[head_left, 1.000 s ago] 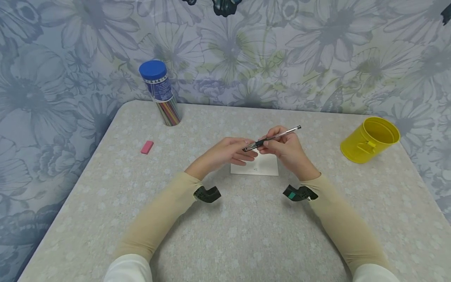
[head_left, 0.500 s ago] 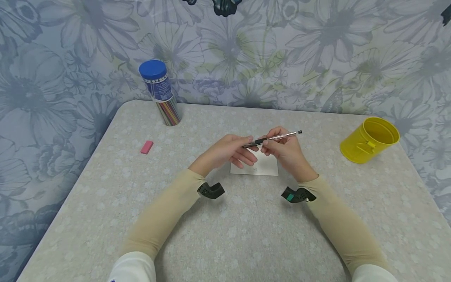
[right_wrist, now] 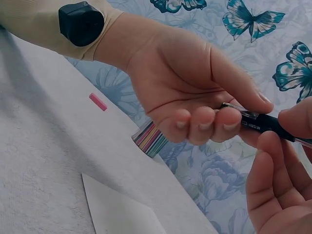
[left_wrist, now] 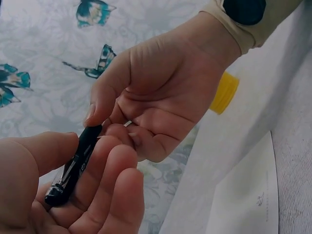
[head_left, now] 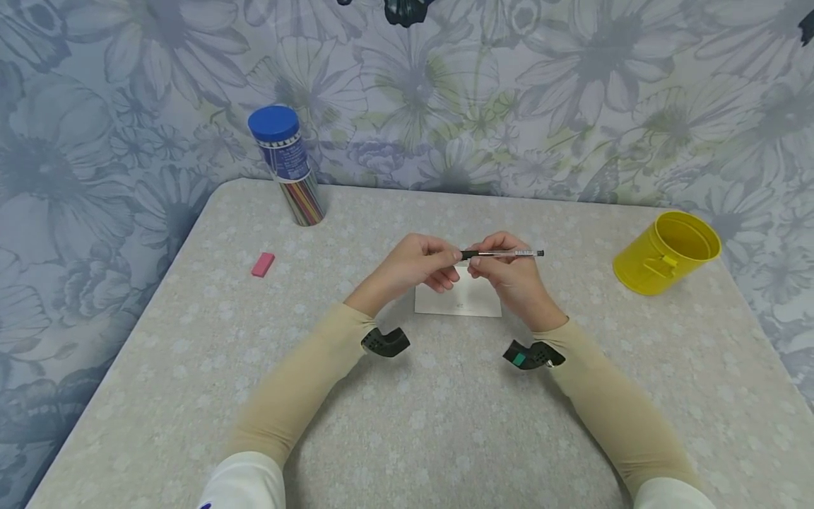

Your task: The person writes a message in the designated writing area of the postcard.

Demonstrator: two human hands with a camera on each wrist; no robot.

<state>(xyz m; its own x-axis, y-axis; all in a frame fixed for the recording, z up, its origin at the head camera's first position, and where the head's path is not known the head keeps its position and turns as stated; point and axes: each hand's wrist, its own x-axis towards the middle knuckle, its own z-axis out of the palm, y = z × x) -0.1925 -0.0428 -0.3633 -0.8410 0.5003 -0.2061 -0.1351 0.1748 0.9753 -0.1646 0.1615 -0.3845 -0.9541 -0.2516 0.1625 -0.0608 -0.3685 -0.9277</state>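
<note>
Over the table, both hands hold one slim pen (head_left: 509, 253) with a black front part and a clear barrel. My left hand (head_left: 416, 263) pinches the black end between thumb and fingers, covering part of it in the head view. A small clip shows on that end of the pen (left_wrist: 78, 168) in the left wrist view. With thumb and fingertips, my right hand (head_left: 514, 277) grips the pen farther back, and the clear barrel reaches past it to the right. A white card (head_left: 458, 302) with a small printed mark lies on the table beneath the hands.
A pink eraser (head_left: 263, 264) lies at the left. Behind it stands a clear tube (head_left: 289, 162) with a blue lid and striped coloured sticks inside. A yellow cup (head_left: 651, 265) stands at the right. The patterned wall (head_left: 420, 106) rises behind the table (head_left: 407, 438).
My left fingers have moved up and closed on the pen's black end, having earlier been spread beside it. The pen has swung from slanted to nearly level; my right hand keeps its grip.
</note>
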